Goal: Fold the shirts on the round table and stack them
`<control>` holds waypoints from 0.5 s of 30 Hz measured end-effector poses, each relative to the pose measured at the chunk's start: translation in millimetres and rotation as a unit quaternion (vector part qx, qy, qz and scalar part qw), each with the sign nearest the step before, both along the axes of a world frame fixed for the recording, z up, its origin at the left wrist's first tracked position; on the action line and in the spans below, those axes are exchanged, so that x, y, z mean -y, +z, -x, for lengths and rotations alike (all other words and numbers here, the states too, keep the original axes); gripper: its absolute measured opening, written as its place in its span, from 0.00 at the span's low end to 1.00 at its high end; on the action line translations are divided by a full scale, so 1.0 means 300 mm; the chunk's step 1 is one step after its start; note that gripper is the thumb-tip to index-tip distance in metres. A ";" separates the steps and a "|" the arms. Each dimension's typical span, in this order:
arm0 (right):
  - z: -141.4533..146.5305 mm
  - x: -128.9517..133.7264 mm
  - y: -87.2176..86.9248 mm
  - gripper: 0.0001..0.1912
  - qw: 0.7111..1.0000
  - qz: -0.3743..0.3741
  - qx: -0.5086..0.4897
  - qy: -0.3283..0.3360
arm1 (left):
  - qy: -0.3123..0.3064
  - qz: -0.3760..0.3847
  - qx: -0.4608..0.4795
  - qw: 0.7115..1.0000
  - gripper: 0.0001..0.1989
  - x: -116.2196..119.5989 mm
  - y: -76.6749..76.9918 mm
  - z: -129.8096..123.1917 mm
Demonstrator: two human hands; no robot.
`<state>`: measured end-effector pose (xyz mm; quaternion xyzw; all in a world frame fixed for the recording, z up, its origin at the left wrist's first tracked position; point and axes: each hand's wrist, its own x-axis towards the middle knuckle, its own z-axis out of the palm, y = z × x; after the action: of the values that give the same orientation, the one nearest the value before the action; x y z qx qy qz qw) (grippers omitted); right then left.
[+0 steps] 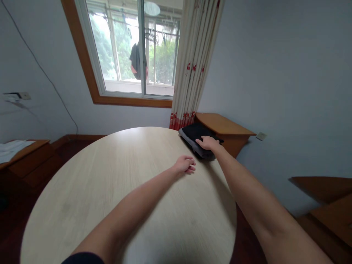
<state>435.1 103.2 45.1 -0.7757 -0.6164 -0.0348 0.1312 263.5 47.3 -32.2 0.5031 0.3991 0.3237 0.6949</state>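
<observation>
A folded stack of black and grey cloth point(194, 135), perhaps clothing, lies at the far right edge of the round pale wooden table point(110, 176). My right hand point(208, 143) rests on top of it with the fingers spread and the palm down. Just in front of the stack, my left hand point(186, 164) hovers low over or touches the tabletop; which one I cannot tell. Its fingers are loosely bent and apart, with nothing between them.
Behind the cloth stands a brown wooden cabinet point(222, 124) beside a long patterned curtain point(189, 73). A window point(159, 55) is at the back. Another wooden cabinet point(30, 161) with white papers or cloth stands left. Brown furniture point(330, 189) juts in at right.
</observation>
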 end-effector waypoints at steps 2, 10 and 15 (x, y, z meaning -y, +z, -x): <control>0.080 0.074 -0.029 0.29 1.000 0.001 0.018 -0.004 | -0.003 -0.008 -0.017 1.000 0.07 0.025 -0.041 0.094; 0.547 0.312 -0.244 0.31 0.979 0.047 -0.016 0.196 | 0.084 -0.421 -0.468 0.773 0.21 0.018 -0.016 0.571; 0.660 0.318 -0.356 0.31 0.977 0.065 -0.058 0.194 | 0.059 -0.392 -0.620 0.678 0.30 0.061 -0.086 0.694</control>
<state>237.2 7.7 -61.7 -0.6487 -0.7476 0.0766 0.1199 55.3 29.1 -58.1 0.7900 0.6040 0.1050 0.0074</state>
